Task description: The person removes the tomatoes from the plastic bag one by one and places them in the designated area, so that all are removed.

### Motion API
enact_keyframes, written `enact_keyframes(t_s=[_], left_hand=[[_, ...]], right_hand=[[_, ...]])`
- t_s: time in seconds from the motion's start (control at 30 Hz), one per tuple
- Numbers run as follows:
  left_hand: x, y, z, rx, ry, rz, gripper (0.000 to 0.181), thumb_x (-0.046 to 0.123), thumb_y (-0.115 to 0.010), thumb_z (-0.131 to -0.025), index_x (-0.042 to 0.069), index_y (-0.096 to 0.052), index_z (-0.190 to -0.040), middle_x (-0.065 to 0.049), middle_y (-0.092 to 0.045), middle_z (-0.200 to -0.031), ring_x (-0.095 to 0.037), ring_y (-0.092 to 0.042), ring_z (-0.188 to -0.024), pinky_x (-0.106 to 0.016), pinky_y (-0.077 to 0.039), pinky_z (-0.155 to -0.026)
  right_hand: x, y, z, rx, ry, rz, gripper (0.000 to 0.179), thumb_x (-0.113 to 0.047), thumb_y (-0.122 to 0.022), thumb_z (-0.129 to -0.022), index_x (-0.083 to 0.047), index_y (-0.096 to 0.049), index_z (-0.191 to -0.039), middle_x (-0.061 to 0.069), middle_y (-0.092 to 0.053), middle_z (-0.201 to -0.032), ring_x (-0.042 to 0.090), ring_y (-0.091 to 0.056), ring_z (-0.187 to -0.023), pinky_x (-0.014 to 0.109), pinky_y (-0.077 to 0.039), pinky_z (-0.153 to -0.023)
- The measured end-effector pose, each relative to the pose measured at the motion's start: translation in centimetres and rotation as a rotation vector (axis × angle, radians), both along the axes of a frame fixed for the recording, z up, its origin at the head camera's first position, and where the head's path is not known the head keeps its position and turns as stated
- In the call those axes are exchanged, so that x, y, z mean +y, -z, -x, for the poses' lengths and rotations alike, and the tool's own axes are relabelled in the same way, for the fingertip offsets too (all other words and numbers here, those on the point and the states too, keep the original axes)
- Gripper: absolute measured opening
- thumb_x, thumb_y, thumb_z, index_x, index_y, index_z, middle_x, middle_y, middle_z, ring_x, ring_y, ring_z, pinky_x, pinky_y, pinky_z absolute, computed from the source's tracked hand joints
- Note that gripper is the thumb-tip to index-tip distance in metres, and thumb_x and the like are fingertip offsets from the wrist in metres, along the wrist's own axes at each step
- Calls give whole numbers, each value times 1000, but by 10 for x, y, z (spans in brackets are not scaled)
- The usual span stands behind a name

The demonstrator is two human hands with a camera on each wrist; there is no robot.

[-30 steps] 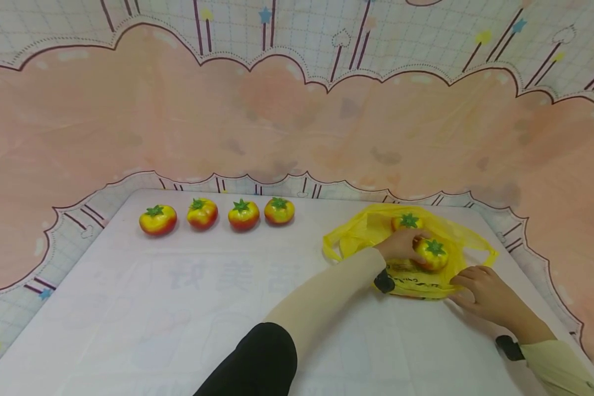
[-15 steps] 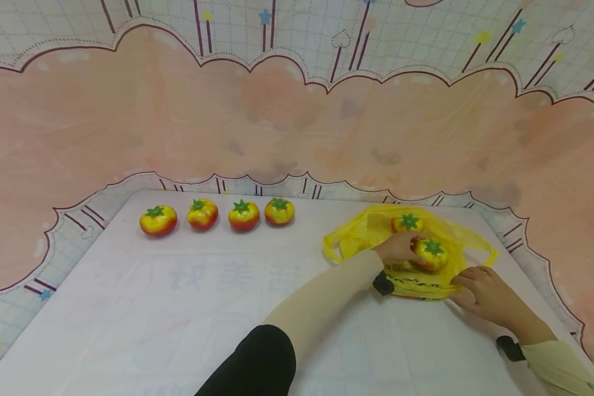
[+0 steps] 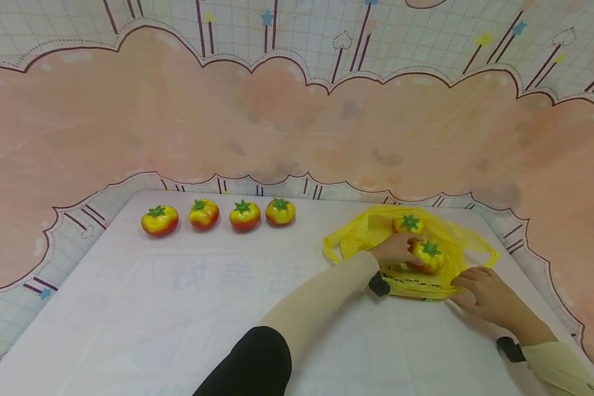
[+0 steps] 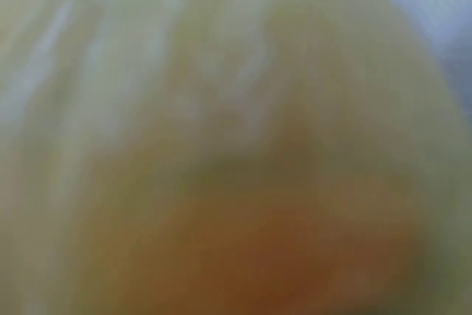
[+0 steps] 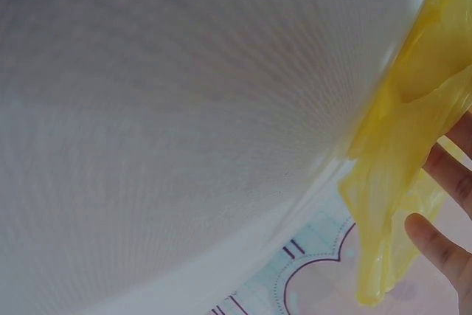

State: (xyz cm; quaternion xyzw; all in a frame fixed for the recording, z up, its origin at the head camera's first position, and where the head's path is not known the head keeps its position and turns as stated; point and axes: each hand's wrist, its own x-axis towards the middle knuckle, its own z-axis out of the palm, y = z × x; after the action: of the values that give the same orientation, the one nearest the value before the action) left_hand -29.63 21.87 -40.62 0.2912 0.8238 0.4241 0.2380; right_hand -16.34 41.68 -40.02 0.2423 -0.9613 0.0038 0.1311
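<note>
In the head view, a yellow plastic bag [image 3: 356, 228] with dark print lies at the right of the table. Two yellow-and-red tomatoes with green star-shaped tops are at its mouth: a rear tomato [image 3: 408, 223] and a front tomato [image 3: 429, 257]. My left hand [image 3: 395, 248] holds the front one from its left side, fingers curved against it. The bag's front right edge is held by my right hand [image 3: 490, 294]; in the right wrist view its fingers [image 5: 451, 173] meet the yellow plastic. The left wrist view is a blur of yellowish plastic and orange.
A row of several similar tomatoes [image 3: 245, 216] stands along the back left of the white table [image 3: 188, 330]. Close behind the table's far edge hangs a patterned pink cloth [image 3: 297, 126]. My left forearm crosses the front middle of the table.
My left hand and the front tomato have shifted slightly left and toward me. The right hand, the bag and the row of tomatoes stay as they were.
</note>
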Motion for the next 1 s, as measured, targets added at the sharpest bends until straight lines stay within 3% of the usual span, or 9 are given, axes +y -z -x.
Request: enact_keyframes(t_s=[0.17,0.63,1.0], left_hand=[[-1,-1,-1,-18,-9,6,59,34,-72,-82,22,-49,-135,5,-55,-131,-8,-52,-117,-22,-43,-102],[-3,1,-2,27,-14,-59,61,38,-73,-80,25,-50,-136,8,-57,-129,-5,-53,-115,-20,-45,-99],[-9,-12,-8,45,-11,-132,59,35,-72,-81,30,-51,-135,8,-60,-121,-3,-53,-106,-17,-47,-94]], right_hand=[[1,0,1,-8,1,-4,24,-28,-78,-71,-11,-70,-86,3,-68,-87,31,-61,-89,53,-41,-86],[0,0,0,-11,5,-6,24,-28,-78,-72,-10,-70,-85,3,-68,-87,31,-61,-89,53,-44,-84],[0,0,1,-9,10,-4,23,-27,-78,-71,-11,-70,-85,3,-68,-86,30,-61,-88,53,-44,-84]])
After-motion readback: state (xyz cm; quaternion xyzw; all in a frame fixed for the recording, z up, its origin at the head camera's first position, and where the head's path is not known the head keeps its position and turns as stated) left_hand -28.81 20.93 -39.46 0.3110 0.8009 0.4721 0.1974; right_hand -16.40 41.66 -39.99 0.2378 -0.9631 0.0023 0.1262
